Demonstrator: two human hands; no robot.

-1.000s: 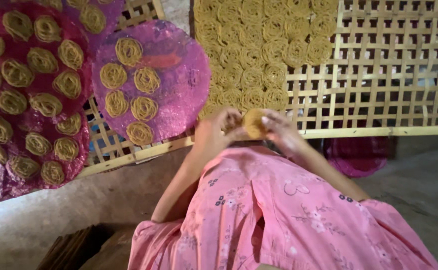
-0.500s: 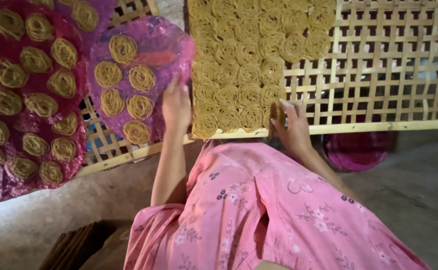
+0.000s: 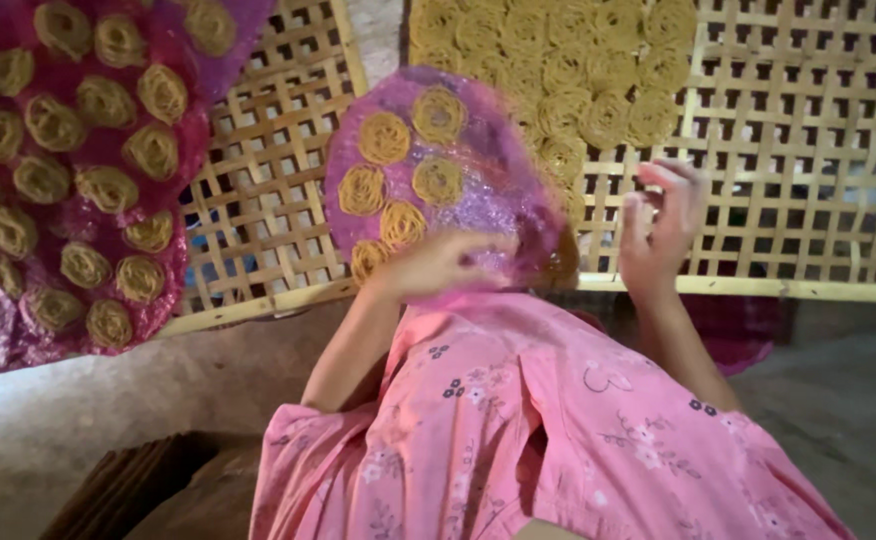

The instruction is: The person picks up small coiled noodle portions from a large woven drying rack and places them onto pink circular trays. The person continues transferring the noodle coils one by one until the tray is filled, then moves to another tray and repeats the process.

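The right hand (image 3: 658, 225) is being smeared by motion blur, its fingers (image 3: 670, 178) indistinct. The left hand's (image 3: 438, 265) fingers are being hidden under the purple sheet (image 3: 488, 190). The left mat (image 3: 18, 180) is being cropped.

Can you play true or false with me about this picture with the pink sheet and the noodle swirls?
1. The left hand holds a pink sheet with yellow noodle coils on it. True.
2. The right hand holds a spoon. False: it is bare and open, fingers curled, over the bamboo rack.
3. The sheet in hand carries no coils. False: about six coils sit on it.
4. More coils lie straight on the lattice rack at the top. True.
5. The person wears a green top. False: the pink flowered clothing fills the bottom of the view.
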